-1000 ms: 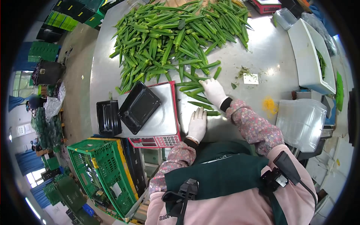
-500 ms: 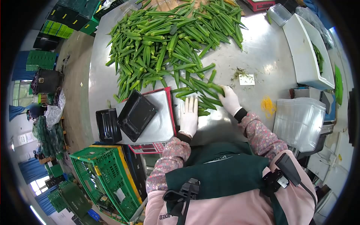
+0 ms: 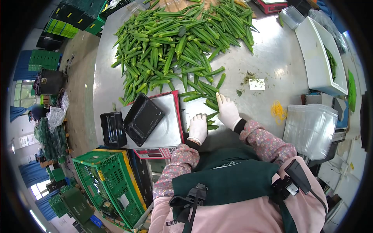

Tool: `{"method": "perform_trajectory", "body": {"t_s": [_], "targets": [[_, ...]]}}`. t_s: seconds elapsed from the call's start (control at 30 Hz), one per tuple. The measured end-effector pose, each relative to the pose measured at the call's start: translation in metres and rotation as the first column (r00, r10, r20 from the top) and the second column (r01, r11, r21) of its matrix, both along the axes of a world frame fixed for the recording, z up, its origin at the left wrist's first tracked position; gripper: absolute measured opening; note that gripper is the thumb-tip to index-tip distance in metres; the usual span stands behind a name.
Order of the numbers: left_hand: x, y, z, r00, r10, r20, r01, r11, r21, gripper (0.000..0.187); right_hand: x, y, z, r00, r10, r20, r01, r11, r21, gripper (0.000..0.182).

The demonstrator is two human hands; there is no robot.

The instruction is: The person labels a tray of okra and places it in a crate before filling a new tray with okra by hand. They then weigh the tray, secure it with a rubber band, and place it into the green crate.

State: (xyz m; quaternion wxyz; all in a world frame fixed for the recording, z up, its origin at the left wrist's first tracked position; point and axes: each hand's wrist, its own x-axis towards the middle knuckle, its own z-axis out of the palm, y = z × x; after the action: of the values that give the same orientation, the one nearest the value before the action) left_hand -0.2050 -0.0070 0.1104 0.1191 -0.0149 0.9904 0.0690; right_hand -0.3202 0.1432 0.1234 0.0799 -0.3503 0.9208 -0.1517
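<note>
A large heap of green okra covers the upper part of the metal table, and a few pods trail down toward my hands. My left hand, in a white glove, has its fingers curled over some okra pods, whose ends stick out beside it. Also gloved in white, my right hand lies with fingers stretched out against the loose pods at the lower edge of the heap. Its palm side is hidden.
A red-edged scale bears a tilted black tray; another black tray is beside it. On the right are clear plastic containers, yellow rubber bands and a white bin holding okra. A green crate stands lower left.
My left hand has drawn back toward me and its flat fingers have curled over pods. My right hand has moved left and slightly down, and pods between the hands have shifted closer to me.
</note>
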Motion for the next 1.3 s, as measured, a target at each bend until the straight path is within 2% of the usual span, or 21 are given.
{"method": "perform_trajectory", "body": {"t_s": [0.07, 0.13, 0.17, 0.2, 0.23, 0.27, 0.3, 0.33, 0.37, 0.4, 0.43, 0.47, 0.53, 0.67, 0.7, 0.83, 0.93, 1.0, 1.1, 1.23, 1.3], "targets": [[0.006, 0.0, 0.001, 0.999, 0.017, -0.037, -0.017, 1.0, -0.004, 0.052, -0.009, -0.009, 0.002, 0.999, -0.024, 0.048, 0.021, 0.999, 0.048, 0.084], [0.011, 0.001, 0.015, 0.963, 0.268, 0.035, -0.264, 0.903, 0.338, 0.048, -0.013, -0.016, -0.008, 0.999, 0.0, -0.042, 0.008, 0.98, 0.198, 0.08], [0.018, -0.004, -0.002, 0.925, 0.364, 0.11, -0.364, 0.765, 0.53, 0.042, -0.016, -0.017, -0.019, 0.996, 0.012, -0.091, 0.011, 0.97, 0.242, 0.081], [0.02, -0.015, -0.013, 0.797, 0.338, 0.5, -0.585, 0.227, 0.779, 0.048, -0.015, -0.012, -0.013, 0.996, 0.014, -0.09, 0.007, 0.971, 0.238, 0.081], [0.02, -0.02, 0.018, 0.741, 0.235, 0.63, -0.601, -0.188, 0.777, 0.052, -0.017, -0.008, -0.001, 0.998, -0.041, 0.043, 0.036, 0.992, 0.118, 0.08], [0.018, -0.023, 0.052, 0.706, 0.085, 0.704, -0.546, -0.568, 0.616, 0.057, -0.018, -0.004, 0.006, 0.981, -0.075, 0.181, 0.076, 0.997, 0.002, 0.079], [0.024, -0.025, 0.055, 0.752, 0.076, 0.655, -0.445, -0.674, 0.589, 0.066, -0.017, 0.002, -0.002, 0.935, -0.086, 0.345, 0.161, 0.967, -0.196, 0.076], [0.027, -0.026, 0.059, 0.774, 0.041, 0.632, -0.374, -0.776, 0.508, 0.071, -0.017, 0.008, 0.008, 0.8, -0.039, 0.599, 0.3, 0.89, -0.343, 0.066], [0.029, -0.025, 0.064, 0.789, 0.054, 0.612, -0.311, -0.824, 0.474, 0.074, -0.022, 0.015, 0.019, 0.543, 0.099, 0.834, 0.412, 0.834, -0.368, 0.062], [0.03, -0.023, 0.07, 0.805, 0.067, 0.59, -0.247, -0.866, 0.435, 0.077, -0.026, 0.021, 0.026, 0.224, 0.258, 0.94, 0.525, 0.78, -0.34, 0.058], [0.029, -0.022, 0.076, 0.804, 0.072, 0.59, -0.242, -0.867, 0.436, 0.077, -0.025, 0.027, 0.03, 0.029, 0.401, 0.916, 0.631, 0.703, -0.328, 0.054], [0.028, -0.022, 0.082, 0.833, 0.07, 0.549, -0.197, -0.889, 0.413, 0.08, -0.018, 0.03, 0.034, 0.028, 0.402, 0.915, 0.629, 0.704, -0.329, 0.054], [0.027, -0.02, 0.094, 0.86, 0.065, 0.505, -0.158, -0.909, 0.386, 0.084, -0.005, 0.033, 0.059, -0.137, 0.637, 0.759, 0.775, 0.546, -0.318, 0.056], [0.025, -0.014, 0.12, 0.879, 0.06, 0.473, -0.139, -0.917, 0.374, 0.096, 0.007, 0.033, 0.069, -0.237, 0.764, 0.6, 0.793, 0.509, -0.335, 0.061], [0.026, -0.013, 0.126, 0.876, 0.085, 0.476, -0.116, -0.918, 0.379, 0.099, 0.009, 0.032, 0.073, -0.22, 0.762, 0.609, 0.789, 0.506, -0.348, 0.066], [0.03, -0.016, 0.141, 0.871, 0.121, 0.476, -0.13, -0.878, 0.461, 0.1, 0.008, 0.03, 0.089, -0.259, 0.817, 0.516, 0.791, 0.486, -0.372, 0.071], [0.033, -0.017, 0.149, 0.873, 0.132, 0.469, -0.114, -0.88, 0.461, 0.1, 0.011, 0.028, 0.098, -0.317, 0.844, 0.433, 0.804, 0.481, -0.349, 0.076], [0.036, -0.019, 0.153, 0.874, 0.138, 0.466, -0.106, -0.882, 0.459, 0.1, 0.014, 0.027, 0.099, -0.322, 0.849, 0.419, 0.813, 0.474, -0.339, 0.087], [0.04, -0.022, 0.155, 0.875, 0.148, 0.461, -0.091, -0.885, 0.456, 0.1, 0.02, 0.026, 0.101, -0.337, 0.855, 0.394, 0.849, 0.457, -0.266, 0.077], [0.045, -0.027, 0.161, 0.876, 0.162, 0.455, -0.079, -0.881, 0.467, 0.1, 0.021, 0.022, 0.095, -0.351, 0.855, 0.383, 0.839, 0.468, -0.277, 0.076], [0.049, -0.031, 0.163, 0.874, 0.164, 0.457, -0.064, -0.894, 0.443, 0.098, 0.022, 0.022, 0.076, -0.382, 0.826, 0.414, 0.846, 0.493, -0.204, 0.077]]}}
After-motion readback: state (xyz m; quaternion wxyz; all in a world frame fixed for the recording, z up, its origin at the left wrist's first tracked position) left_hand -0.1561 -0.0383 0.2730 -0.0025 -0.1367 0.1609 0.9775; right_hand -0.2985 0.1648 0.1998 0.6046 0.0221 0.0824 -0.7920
